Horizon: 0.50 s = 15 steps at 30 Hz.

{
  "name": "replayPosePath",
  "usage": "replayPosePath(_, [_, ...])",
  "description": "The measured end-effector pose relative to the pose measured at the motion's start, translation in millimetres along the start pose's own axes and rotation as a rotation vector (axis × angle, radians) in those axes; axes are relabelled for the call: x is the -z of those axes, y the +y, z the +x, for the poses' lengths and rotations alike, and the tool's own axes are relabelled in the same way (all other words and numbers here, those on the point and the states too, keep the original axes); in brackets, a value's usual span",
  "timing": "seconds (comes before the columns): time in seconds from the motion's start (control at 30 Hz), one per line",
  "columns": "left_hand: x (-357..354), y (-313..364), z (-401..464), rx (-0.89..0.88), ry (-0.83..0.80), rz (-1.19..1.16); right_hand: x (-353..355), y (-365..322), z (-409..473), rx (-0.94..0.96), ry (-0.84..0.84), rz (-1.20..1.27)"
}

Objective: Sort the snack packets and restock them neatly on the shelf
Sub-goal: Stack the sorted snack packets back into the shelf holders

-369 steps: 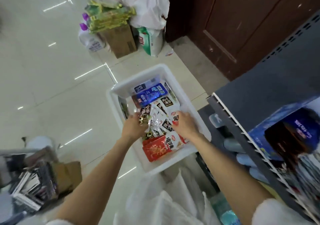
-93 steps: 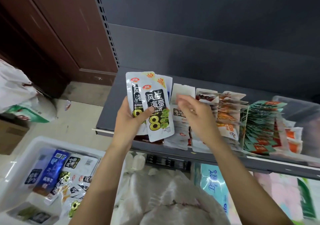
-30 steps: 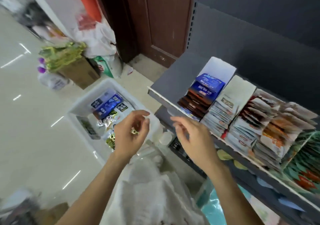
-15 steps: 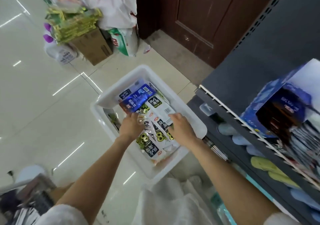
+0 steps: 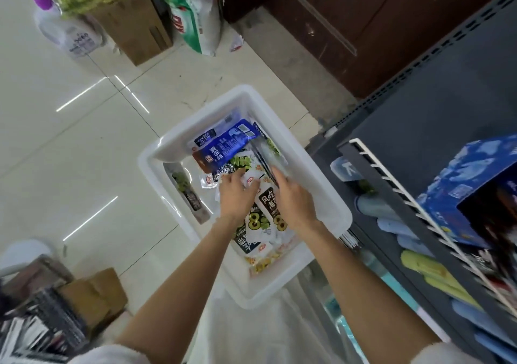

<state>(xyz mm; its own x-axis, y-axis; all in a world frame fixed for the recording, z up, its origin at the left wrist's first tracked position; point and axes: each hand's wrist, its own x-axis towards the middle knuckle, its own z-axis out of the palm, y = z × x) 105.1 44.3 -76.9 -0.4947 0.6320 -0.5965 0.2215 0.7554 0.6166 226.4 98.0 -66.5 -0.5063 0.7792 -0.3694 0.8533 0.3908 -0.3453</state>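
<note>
A white plastic bin [image 5: 179,145] stands on the floor, holding several snack packets. Among them are white packets with black labels and green rings [image 5: 263,221] and a blue packet [image 5: 229,146] at the far end. My left hand [image 5: 235,194] reaches into the bin and its fingers curl onto a white packet. My right hand [image 5: 293,197] grips a thin silver packet [image 5: 265,159], lifted edge-on and blurred. The dark shelf [image 5: 419,117] is at the right, with a blue display box [image 5: 472,184] on it.
Cardboard boxes [image 5: 134,25], a green-and-white sack [image 5: 193,27] and a bottle stand on the tiled floor at the back. A brown door is behind the bin. A small box [image 5: 92,293] and stacked packets lie at lower left. Coloured items fill the shelf's lower tier.
Both hands have gone deeper into the bin. My right hand has taken hold of a silver packet and raised it on edge; my left hand has shifted onto the white packets.
</note>
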Motion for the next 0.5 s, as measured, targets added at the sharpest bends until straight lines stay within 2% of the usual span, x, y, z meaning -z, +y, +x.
replayPosePath(0.13, [5.8,16.5,-16.6,-0.005,-0.017,-0.258,33.5,-0.9,-26.5,-0.103,0.110,0.363])
replayPosePath(0.23, [8.4,30.6,-31.7,0.086,-0.172,-0.526,43.8,-6.5,-43.4,-0.202,0.092,0.702])
replayPosePath(0.3, [7.5,32.6,-36.5,0.084,-0.220,-0.611,43.7,-7.4,-49.6,-0.217,0.070,0.879])
replayPosePath(0.43, [13.2,28.9,-41.5,0.065,-0.195,-0.661,48.8,-8.6,-55.6,-0.276,0.025,1.033])
replayPosePath(0.5, [20.3,26.3,-44.8,0.046,-0.236,-0.674,59.1,-6.9,-58.2,-0.303,0.026,1.074])
